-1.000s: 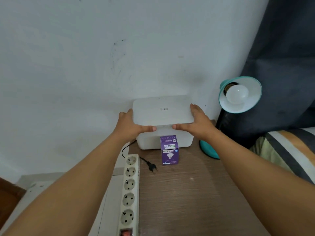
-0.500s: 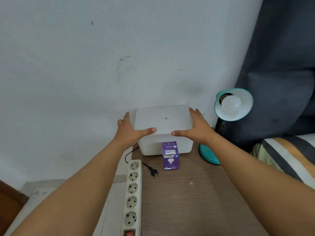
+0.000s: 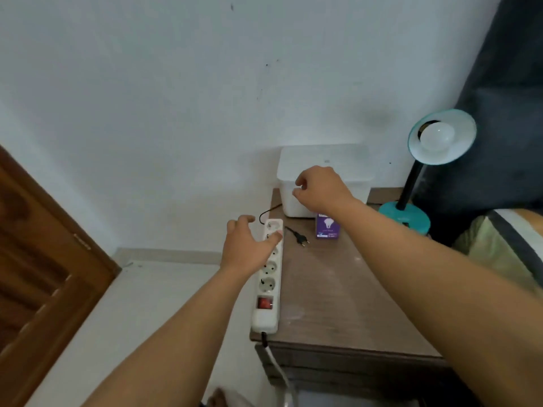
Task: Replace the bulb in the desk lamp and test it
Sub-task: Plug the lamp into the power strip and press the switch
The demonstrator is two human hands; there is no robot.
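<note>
A teal desk lamp (image 3: 411, 183) stands at the table's back right, its shade facing me with a white bulb (image 3: 437, 135) in the socket. A purple bulb box (image 3: 328, 230) stands in front of a closed white storage box (image 3: 323, 163). The lamp's black plug (image 3: 302, 240) lies loose on the table beside a white power strip (image 3: 269, 277). My left hand (image 3: 245, 248) hovers open over the strip's far end, thumb on it. My right hand (image 3: 320, 190) hangs in front of the white box, fingers loosely curled, holding nothing.
The wooden bedside table (image 3: 338, 295) stands against a white wall. A brown wooden door (image 3: 38, 259) is at the left. A dark curtain (image 3: 505, 98) and striped bedding (image 3: 505, 239) lie to the right. The strip's red switch (image 3: 264, 303) faces me.
Both hands have let go of the white box's lid, which now sits closed. My left hand dropped to the power strip and my right hand pulled back. The camera tilted down and left.
</note>
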